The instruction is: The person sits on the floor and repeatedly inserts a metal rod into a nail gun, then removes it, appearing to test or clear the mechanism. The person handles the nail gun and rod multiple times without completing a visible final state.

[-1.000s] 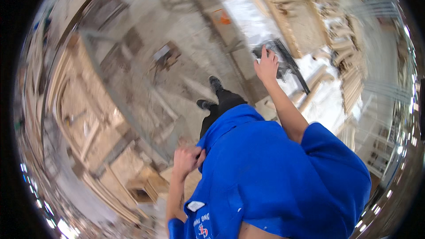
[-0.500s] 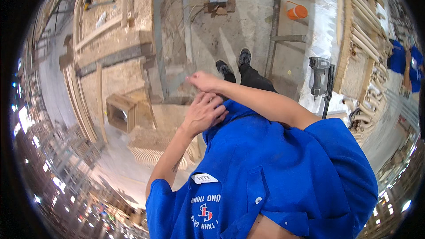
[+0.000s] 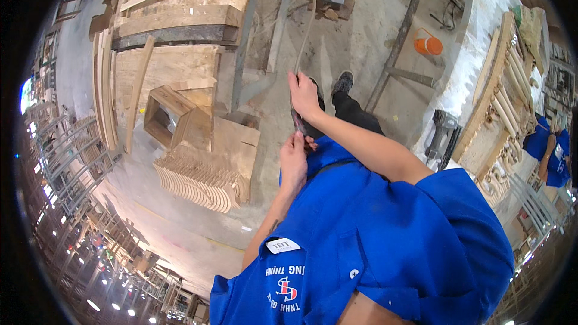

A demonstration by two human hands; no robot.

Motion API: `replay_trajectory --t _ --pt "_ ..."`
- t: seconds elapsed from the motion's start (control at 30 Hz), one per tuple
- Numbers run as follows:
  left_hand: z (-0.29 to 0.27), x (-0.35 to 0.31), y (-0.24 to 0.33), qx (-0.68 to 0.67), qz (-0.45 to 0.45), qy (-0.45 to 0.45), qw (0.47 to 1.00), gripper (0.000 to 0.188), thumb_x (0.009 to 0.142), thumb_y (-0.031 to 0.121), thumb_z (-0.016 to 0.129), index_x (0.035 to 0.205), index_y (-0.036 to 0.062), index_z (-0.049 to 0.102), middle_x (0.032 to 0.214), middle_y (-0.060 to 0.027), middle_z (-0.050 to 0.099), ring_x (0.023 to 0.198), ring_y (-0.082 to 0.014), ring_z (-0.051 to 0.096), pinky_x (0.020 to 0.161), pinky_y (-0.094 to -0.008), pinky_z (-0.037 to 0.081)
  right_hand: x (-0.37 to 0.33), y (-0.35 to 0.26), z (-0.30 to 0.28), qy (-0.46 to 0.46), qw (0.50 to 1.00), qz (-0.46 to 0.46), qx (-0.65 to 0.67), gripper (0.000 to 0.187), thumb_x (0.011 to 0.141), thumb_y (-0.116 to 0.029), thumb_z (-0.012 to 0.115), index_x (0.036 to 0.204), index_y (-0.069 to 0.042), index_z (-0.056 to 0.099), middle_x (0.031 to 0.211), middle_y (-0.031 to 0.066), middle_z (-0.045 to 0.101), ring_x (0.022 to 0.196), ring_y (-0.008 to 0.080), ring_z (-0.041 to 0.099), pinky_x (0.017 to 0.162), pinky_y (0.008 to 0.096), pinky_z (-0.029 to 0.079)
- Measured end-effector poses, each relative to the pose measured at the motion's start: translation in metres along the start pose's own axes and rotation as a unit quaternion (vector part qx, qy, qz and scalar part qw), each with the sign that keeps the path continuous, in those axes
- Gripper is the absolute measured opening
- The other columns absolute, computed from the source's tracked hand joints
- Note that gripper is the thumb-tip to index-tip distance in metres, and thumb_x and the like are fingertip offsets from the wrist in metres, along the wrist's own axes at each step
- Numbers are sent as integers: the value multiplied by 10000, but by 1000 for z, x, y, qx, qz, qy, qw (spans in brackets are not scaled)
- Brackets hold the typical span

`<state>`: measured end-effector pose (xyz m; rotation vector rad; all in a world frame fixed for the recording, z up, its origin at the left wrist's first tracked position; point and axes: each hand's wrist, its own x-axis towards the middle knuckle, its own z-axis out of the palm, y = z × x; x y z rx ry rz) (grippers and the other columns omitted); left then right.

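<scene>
My right hand [image 3: 305, 97] is closed near the middle of the view, around a thin greyish hose or cord [image 3: 309, 30] that runs up from its fingers. Between my hands hangs a short, dark, pinkish piece [image 3: 298, 123]; whether it is the hose's end or a separate thing I cannot tell. Just below, my left hand [image 3: 293, 161] pinches at the lower end of that dark piece, close to the hem of my blue shirt [image 3: 373, 216]. On the white-covered surface to the right lies a grey and black nail gun [image 3: 442, 135], apart from both hands.
Left stand a wooden box frame [image 3: 171, 117], a stack of curved wooden slats [image 3: 198, 177] and a wooden workbench [image 3: 174, 21]. An orange jug [image 3: 428, 44] stands on the floor beyond a metal frame [image 3: 397, 48]. Turned wood pieces [image 3: 506, 105] and another person [image 3: 551, 150] are at right.
My hands, close together before, are now apart, with the dark piece between them and the hose showing above my right hand. The view has turned, shifting the surroundings.
</scene>
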<state>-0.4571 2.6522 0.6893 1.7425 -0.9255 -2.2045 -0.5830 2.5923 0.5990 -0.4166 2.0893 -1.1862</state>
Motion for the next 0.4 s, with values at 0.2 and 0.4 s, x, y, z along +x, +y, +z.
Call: replay_trajectory --t 0.2,0.4 --pt "-7 8 -21 -46 45 59 996 283 1123 232 410 1072 -18 532 895 -59 609 772 -126 585 731 -277 508 -23 -27 23 -39 997 -60 34 462 1053 -364 495 832 41 522 752 319 564 786 534 577 664 557 412" --pt "-15 15 -25 -49 51 45 996 333 1126 303 385 1209 10 520 1034 -78 642 889 -147 626 832 -315 535 -29 -39 30 -97 994 -28 26 453 1056 -374 493 859 33 518 772 318 579 803 503 603 680 553 424"
